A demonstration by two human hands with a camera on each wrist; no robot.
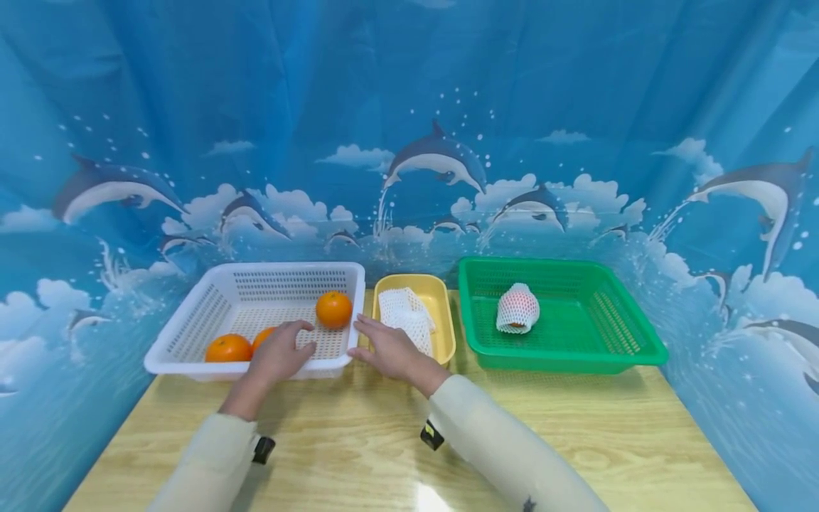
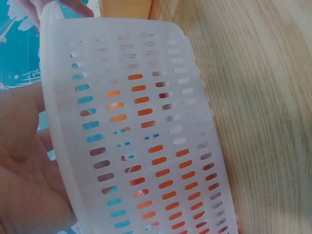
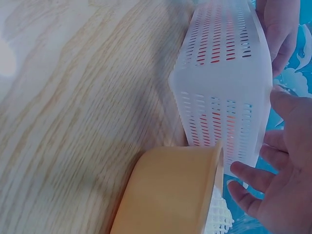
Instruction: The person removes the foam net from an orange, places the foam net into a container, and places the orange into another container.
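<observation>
Over the front rim of the white basket (image 1: 192, 368) reaches my left hand (image 1: 281, 353), fingers loosely bent and nothing visible between them and the thumb. Two oranges lie beside it at the front left, one orange (image 1: 228, 348) in plain sight and another orange (image 1: 261, 337) partly behind the hand. A third orange (image 1: 334, 310) sits near the basket's right wall. My right hand (image 1: 393, 350) is at the basket's front right corner, fingers extended close to the rim; contact is hard to tell. In the right wrist view its fingers (image 3: 258, 178) are spread above the yellow tub (image 3: 170, 187).
White foam netting (image 1: 406, 316) lies in the yellow tub, between the two baskets. To the right stands a green basket (image 1: 563, 360) with a round fruit in foam netting (image 1: 518, 309). Behind the wooden table (image 1: 358, 441) hangs a blue dolphin curtain (image 1: 288, 107).
</observation>
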